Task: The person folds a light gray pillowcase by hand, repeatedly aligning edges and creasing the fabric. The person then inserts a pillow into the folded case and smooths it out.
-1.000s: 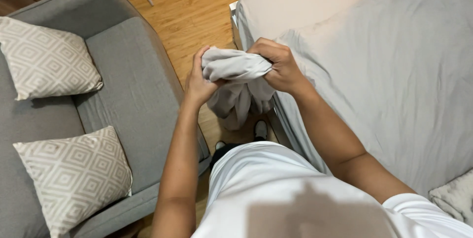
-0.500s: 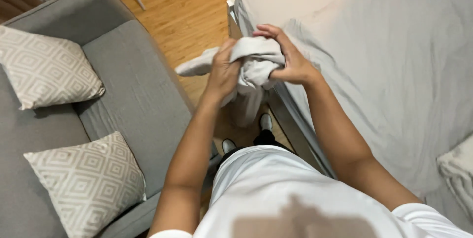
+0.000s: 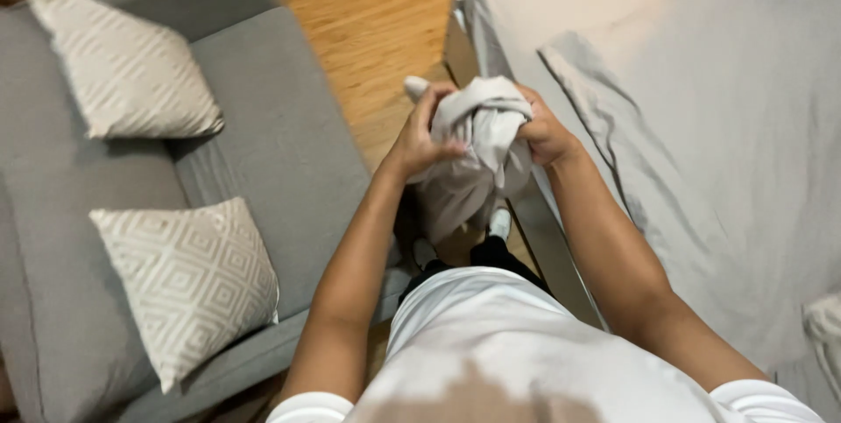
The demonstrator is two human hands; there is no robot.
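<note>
Both hands up at chest height, between sofa and bed, closed on 1 bunched pale grey cloth (image 3: 480, 147). Left hand (image 3: 419, 134) clamped on the cloth's left side, thumb and fingers pinching a fold, a small corner poking out above the knuckles. Right hand (image 3: 543, 134) gripping the right side, fingers buried in the fabric. Loose tail of the cloth hanging down below the hands, over the wooden floor (image 3: 377, 29).

To handle the bundle well, judged from the grip: keep both hands tight on the twisted top band, hold the wad clear of the bed edge, gather the dangling tail before any tucking, avoid letting the upper corner slip free.

No box, basket or bag in view. Closest to carriers: the grey fabric sofa (image 3: 263, 125) on the left, bearing 2 cream cushions with a diamond pattern, 1 near the back (image 3: 123, 64) and 1 nearer the front (image 3: 188, 283); the bed with a light grey sheet (image 3: 701, 125) on the right, bearing a bit of pale fabric (image 3: 823, 322) at the frame's right edge, kind unclear.
</note>
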